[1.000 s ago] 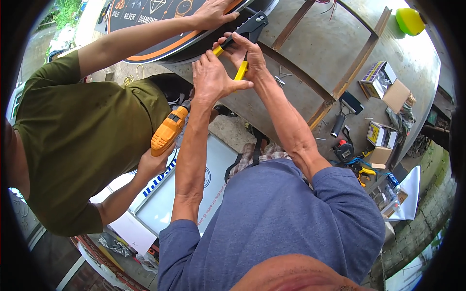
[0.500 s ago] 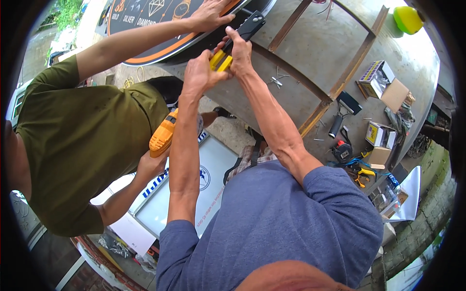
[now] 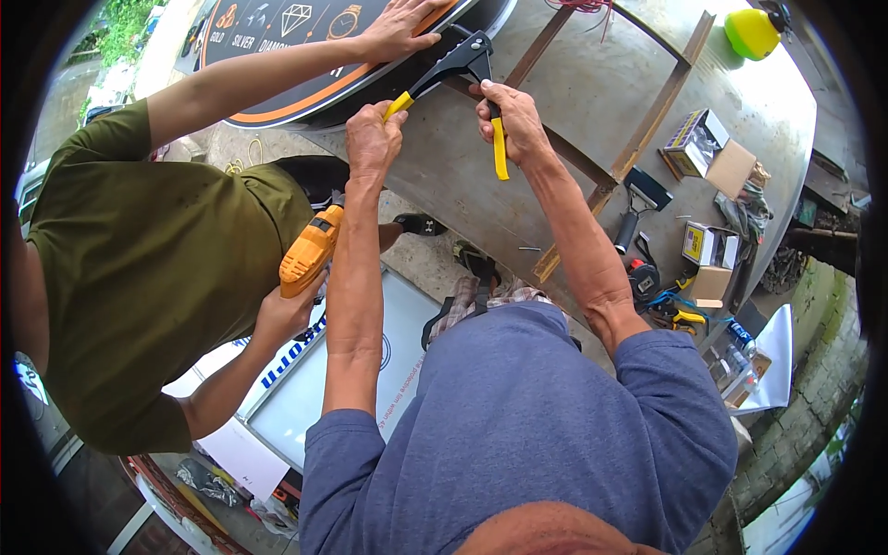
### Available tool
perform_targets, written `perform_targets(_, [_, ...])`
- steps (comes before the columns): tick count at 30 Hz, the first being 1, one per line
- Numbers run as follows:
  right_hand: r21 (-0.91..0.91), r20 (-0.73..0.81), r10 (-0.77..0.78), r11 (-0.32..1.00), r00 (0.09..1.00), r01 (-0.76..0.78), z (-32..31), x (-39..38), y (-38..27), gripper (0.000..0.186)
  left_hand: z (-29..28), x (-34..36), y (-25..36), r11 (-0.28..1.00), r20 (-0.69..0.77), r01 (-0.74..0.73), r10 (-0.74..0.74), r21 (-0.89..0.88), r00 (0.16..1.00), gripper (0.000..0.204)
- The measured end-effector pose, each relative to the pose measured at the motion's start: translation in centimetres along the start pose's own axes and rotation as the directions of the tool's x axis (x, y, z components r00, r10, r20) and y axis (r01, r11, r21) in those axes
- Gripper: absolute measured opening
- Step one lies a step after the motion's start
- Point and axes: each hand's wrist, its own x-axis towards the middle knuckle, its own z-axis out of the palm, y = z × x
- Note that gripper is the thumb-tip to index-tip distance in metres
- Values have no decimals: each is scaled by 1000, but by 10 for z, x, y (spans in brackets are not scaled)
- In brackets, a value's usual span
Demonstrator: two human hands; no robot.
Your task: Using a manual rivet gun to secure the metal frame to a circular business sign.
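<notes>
A hand riveter (image 3: pixel 461 63) with a black body and yellow grips is spread wide between my hands, its head against the side of a round sign (image 3: pixel 347 81). My left hand (image 3: pixel 372 143) is closed around the end of one handle. Closed on the other handle is my right hand (image 3: pixel 514 120), with the yellow grip hanging out below its fingers. To my left, a co-worker in an olive shirt lays one hand (image 3: pixel 400 32) flat on the sign's face. The co-worker's other hand (image 3: pixel 289 313) holds an orange power drill (image 3: pixel 312 252).
A metal table (image 3: pixel 740 102) carries a rusty angle-iron frame (image 3: pixel 647 129), a small paint roller (image 3: pixel 638 208), opened boxes (image 3: pixel 696 143), a tape measure (image 3: pixel 643 277) and a yellow-green spray bottle (image 3: pixel 751 35). A white panel (image 3: pixel 319 388) lies low beside my left arm.
The riveter's handles have swung from close together to wide apart. My right hand has moved right and down with its handle, while my left has shifted slightly lower. The drill is slightly lower.
</notes>
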Motion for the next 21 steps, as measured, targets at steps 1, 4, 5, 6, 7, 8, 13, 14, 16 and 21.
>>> perform_targets(1, [1, 4, 2, 1000, 1000, -2, 3, 1, 2, 30, -1, 1, -1, 1000, -15, -3, 4, 23, 1000, 33])
perform_targets(4, [28, -46, -9, 1000, 999, 10, 17, 1, 9, 28, -5, 4, -7, 999, -25, 24, -23, 37, 999, 35])
perform_targets(5, [78, -63, -21, 997, 998, 26, 18, 4, 15, 26, -5, 4, -3, 999, -26, 25, -24, 40, 999, 35])
perform_targets(6, [127, -86, -34, 991, 996, 45, 18, 6, 20, 23, -5, 2, 9, 997, 58, 67, -70, 46, 996, 35])
perform_targets(7, [128, -89, -34, 991, 995, 45, 21, 13, 24, 23, -4, 0, 21, 992, 141, 109, -116, 57, 983, 35])
perform_targets(8, [154, -137, -73, 984, 988, 94, 28, 19, 30, 23, -5, -3, 35, 974, 278, 213, -227, 80, 934, 62])
perform_targets(13, [518, 4, 111, 850, 994, -97, 41, 44, 55, 36, -10, -17, 43, 982, 230, 148, -172, 117, 958, 134])
perform_targets(14, [556, 139, 46, 823, 989, -116, 46, 44, 55, 43, -11, -17, 43, 976, 246, 50, -102, 210, 964, 138])
perform_targets(16, [559, 203, 12, 820, 979, -126, 55, 44, 53, 45, -11, -17, 47, 930, 267, -59, -44, 364, 963, 145])
perform_targets(21, [527, 238, -44, 845, 970, -91, 52, 46, 57, 46, -7, -15, 49, 913, 294, -57, -70, 405, 953, 131])
